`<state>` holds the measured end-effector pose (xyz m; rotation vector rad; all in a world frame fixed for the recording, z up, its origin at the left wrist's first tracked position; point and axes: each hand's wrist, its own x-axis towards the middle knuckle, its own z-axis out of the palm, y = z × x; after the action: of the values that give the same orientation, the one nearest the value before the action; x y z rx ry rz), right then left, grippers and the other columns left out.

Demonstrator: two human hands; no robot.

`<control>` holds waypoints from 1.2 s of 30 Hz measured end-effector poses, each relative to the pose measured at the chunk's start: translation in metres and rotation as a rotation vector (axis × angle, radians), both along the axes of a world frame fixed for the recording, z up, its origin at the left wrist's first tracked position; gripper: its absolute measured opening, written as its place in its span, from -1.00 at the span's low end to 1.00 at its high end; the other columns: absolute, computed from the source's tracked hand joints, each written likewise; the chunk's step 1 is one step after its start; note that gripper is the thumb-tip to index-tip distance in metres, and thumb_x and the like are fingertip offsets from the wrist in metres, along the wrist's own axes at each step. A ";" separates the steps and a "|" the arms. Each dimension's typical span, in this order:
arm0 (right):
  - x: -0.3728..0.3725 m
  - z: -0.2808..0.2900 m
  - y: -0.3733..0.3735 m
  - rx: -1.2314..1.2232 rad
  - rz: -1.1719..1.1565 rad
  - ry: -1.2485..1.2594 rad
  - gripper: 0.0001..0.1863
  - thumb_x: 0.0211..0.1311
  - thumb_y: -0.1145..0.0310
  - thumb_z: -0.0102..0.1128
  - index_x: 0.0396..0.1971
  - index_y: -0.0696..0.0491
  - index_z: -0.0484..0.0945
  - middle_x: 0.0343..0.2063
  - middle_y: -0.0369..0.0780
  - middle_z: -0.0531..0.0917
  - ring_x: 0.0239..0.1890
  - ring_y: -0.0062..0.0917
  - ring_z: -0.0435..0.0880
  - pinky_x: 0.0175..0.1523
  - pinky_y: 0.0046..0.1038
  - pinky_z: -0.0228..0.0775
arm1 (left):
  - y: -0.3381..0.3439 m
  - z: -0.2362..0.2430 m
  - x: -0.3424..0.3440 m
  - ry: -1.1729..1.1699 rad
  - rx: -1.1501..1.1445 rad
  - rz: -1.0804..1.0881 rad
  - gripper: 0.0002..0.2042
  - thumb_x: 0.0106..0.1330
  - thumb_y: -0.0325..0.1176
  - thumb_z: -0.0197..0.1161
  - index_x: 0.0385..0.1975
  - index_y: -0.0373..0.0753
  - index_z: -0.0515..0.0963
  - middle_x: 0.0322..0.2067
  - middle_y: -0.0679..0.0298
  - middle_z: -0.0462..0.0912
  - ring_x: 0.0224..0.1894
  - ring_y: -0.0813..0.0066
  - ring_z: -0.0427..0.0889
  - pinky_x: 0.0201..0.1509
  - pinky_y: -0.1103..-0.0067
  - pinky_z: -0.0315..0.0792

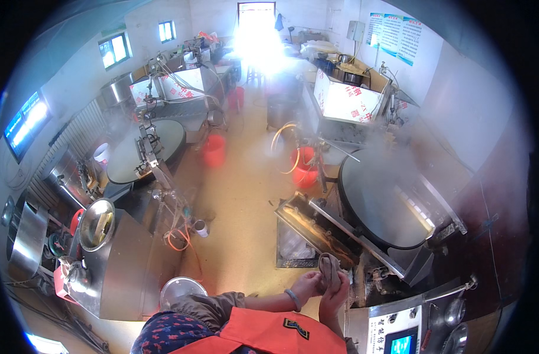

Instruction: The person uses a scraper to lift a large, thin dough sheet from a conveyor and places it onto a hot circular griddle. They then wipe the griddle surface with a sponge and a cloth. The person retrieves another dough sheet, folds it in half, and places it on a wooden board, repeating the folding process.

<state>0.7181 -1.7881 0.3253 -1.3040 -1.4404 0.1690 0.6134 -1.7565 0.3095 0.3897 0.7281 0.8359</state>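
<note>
Both hands meet low in the frame, just left of the griddle machine. Left hand, a bracelet at its wrist, closes on the lower part of a greyish-brown cloth. Right hand wraps the same cloth from below, fingers curled round it. The cloth stands up between them, bunched, its top edge free; it is held in the air above the floor, near the machine's metal trough.

Left to right beyond the hands: a round steel bowl on a steel cabinet, a steaming round griddle, red buckets on the floor, then the large dark griddle plate under heavy steam, and a control panel with a small screen.

Judgement: the cloth is being gathered or wrung. Done well, both hands keep a firm, even grip, bunch the loose top in, and stay clear of the steaming plate at right.
</note>
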 end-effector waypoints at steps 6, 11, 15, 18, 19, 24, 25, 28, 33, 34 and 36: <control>-0.002 0.003 -0.002 -0.068 -0.032 0.205 -0.74 0.34 0.33 -0.06 -0.09 0.17 0.36 -0.18 -0.09 0.50 -0.13 -0.32 0.50 -0.02 -0.38 0.32 | 0.002 0.015 -0.003 -0.013 0.158 -0.033 -0.69 0.33 -0.38 0.02 0.06 -0.21 0.30 -0.13 0.21 0.52 -0.15 0.48 0.56 -0.05 0.52 0.50; 0.005 0.006 0.002 -0.142 0.071 0.459 -0.72 0.33 0.29 -0.04 -0.08 0.16 0.34 -0.12 -0.15 0.40 -0.09 -0.42 0.41 0.04 -0.44 0.24 | 0.007 0.014 -0.006 -0.017 0.483 -0.240 -0.45 0.26 -0.36 0.14 0.22 -0.21 0.09 0.03 0.19 0.36 -0.04 0.56 0.45 -0.05 0.57 0.45; 0.007 0.016 -0.001 -0.277 0.351 0.588 -0.67 0.35 0.21 -0.07 -0.02 0.11 0.30 -0.05 -0.20 0.35 -0.02 -0.49 0.37 0.10 -0.44 0.22 | 0.014 0.005 -0.017 0.059 0.479 -0.472 -0.54 0.25 -0.22 0.20 0.09 -0.25 0.28 -0.19 0.32 0.49 -0.19 0.61 0.48 -0.18 0.61 0.44; 0.005 0.028 -0.008 -0.358 0.545 0.894 -0.65 0.36 0.20 -0.09 0.01 0.09 0.27 0.01 -0.20 0.34 0.03 -0.50 0.37 0.16 -0.41 0.21 | 0.010 -0.005 -0.012 0.170 0.591 -0.524 -0.71 0.28 -0.22 0.15 -0.09 -0.22 0.42 -0.38 0.35 0.54 -0.36 0.68 0.50 -0.34 0.67 0.44; 0.004 0.031 -0.010 -0.369 0.574 0.947 -0.65 0.37 0.19 -0.09 0.02 0.09 0.26 0.02 -0.19 0.35 0.04 -0.51 0.37 0.18 -0.40 0.21 | 0.006 -0.008 -0.006 0.159 0.649 -0.514 -0.75 0.28 -0.23 0.14 -0.14 -0.21 0.44 -0.43 0.35 0.54 -0.42 0.72 0.50 -0.40 0.70 0.44; 0.007 0.037 -0.019 -0.552 0.395 1.002 -0.65 0.36 0.21 -0.06 0.03 0.08 0.29 -0.06 -0.18 0.44 -0.04 -0.50 0.47 0.03 -0.45 0.37 | 0.000 0.000 0.006 0.484 0.792 -0.467 -0.78 0.32 -0.32 0.07 -0.09 -0.22 0.42 -0.46 0.33 0.54 -0.47 0.66 0.51 -0.49 0.65 0.43; 0.011 0.036 -0.020 -0.579 0.418 1.070 -0.66 0.34 0.23 -0.02 0.01 0.08 0.31 -0.08 -0.18 0.45 -0.05 -0.49 0.48 0.00 -0.45 0.38 | -0.005 0.007 0.005 0.436 0.743 -0.444 -0.79 0.32 -0.33 0.06 -0.10 -0.22 0.42 -0.49 0.33 0.54 -0.50 0.66 0.51 -0.53 0.67 0.42; 0.024 0.035 -0.022 -0.639 0.399 1.134 -0.66 0.26 0.27 0.11 -0.03 0.08 0.37 -0.15 -0.21 0.50 -0.14 -0.49 0.54 -0.15 -0.46 0.46 | -0.015 0.036 0.006 0.321 0.737 -0.374 -0.80 0.33 -0.34 0.03 -0.11 -0.23 0.42 -0.54 0.34 0.53 -0.56 0.64 0.51 -0.61 0.69 0.37; 0.035 0.042 -0.026 -0.699 0.349 1.164 -0.76 0.03 0.34 0.29 -0.30 0.13 0.57 -0.41 -0.24 0.61 -0.43 -0.58 0.61 -0.47 -0.56 0.45 | -0.018 0.067 0.013 -0.032 0.553 -0.463 -0.77 0.32 -0.37 0.03 -0.06 -0.23 0.44 -0.53 0.33 0.55 -0.54 0.62 0.55 -0.57 0.66 0.40; 0.038 0.046 -0.028 -0.719 0.328 1.096 -0.76 0.02 0.34 0.30 -0.32 0.14 0.58 -0.42 -0.24 0.61 -0.42 -0.58 0.61 -0.46 -0.57 0.45 | -0.020 0.066 0.015 0.011 0.590 -0.474 -0.76 0.32 -0.38 0.04 -0.05 -0.23 0.44 -0.52 0.33 0.55 -0.53 0.62 0.55 -0.55 0.66 0.40; 0.044 0.053 -0.036 -0.650 0.281 1.028 -0.72 -0.05 0.31 0.35 -0.34 0.16 0.62 -0.47 -0.26 0.63 -0.51 -0.62 0.59 -0.51 -0.60 0.42 | -0.024 0.058 0.020 0.060 0.704 -0.504 -0.75 0.27 -0.46 0.06 -0.06 -0.22 0.44 -0.51 0.32 0.56 -0.51 0.63 0.54 -0.50 0.66 0.40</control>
<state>0.7622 -1.8237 0.3778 -1.1844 -0.6504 1.3710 0.6330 -1.7804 0.3671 1.1801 0.3379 0.5759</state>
